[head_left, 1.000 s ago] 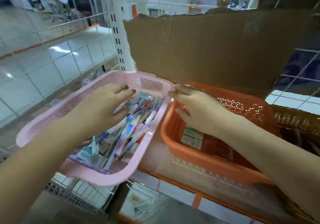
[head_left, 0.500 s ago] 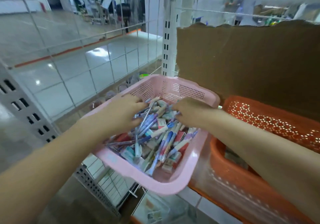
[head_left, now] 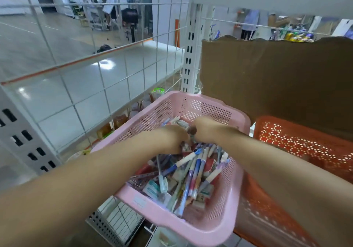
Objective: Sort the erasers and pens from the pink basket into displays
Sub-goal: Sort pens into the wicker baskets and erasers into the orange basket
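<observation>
The pink basket (head_left: 201, 106) sits at the centre of the frame, left of an orange basket (head_left: 298, 141). Both hands dig into its pens (head_left: 195, 178) and erasers (head_left: 207, 191). The left hand (head_left: 172, 138) and right hand (head_left: 207, 130) curl downward, but I cannot tell whether either grasps anything.

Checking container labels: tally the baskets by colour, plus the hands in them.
Pink basket: 1
Orange basket: 1
Hands in the pink one: 2 (left hand, right hand)
Total: 4
</observation>
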